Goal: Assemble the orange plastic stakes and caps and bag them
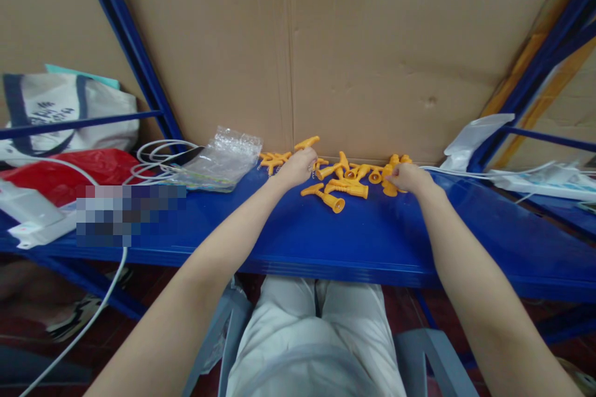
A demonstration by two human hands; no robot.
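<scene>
Dark handwriting was borne by a white tote bag (105, 105), set well to the left of the pile of yellow parts (356, 189); its characters were too small to be read with certainty. Print was also carried by a white packet (544, 181), placed well to the right of the pile (this lettering, too, was too fine to be made out). From the tote bag's top edge a pale green item (82, 75) was seen to protrude. Between that bag and the pile, a red plastic bag (93, 167) was laid, its contents hidden, and nearer the pile a clear plastic bag (223, 158) was spread flat, with a yellowish edge shown along its bottom.

The pile was strewn on the blue worktop (326, 248), against a cardboard panel (363, 56) behind it; cone-ended and T-shaped pieces could be distinguished. At the pile's left rear, a yellow T-shaped piece (307, 142) was gripped by the left hand (300, 166), its crossbar raised above the bent fingers. At the pile's right end, yellow parts were touched by the curled fingers of the right hand (410, 178); whether one was gripped could not be told.
</scene>
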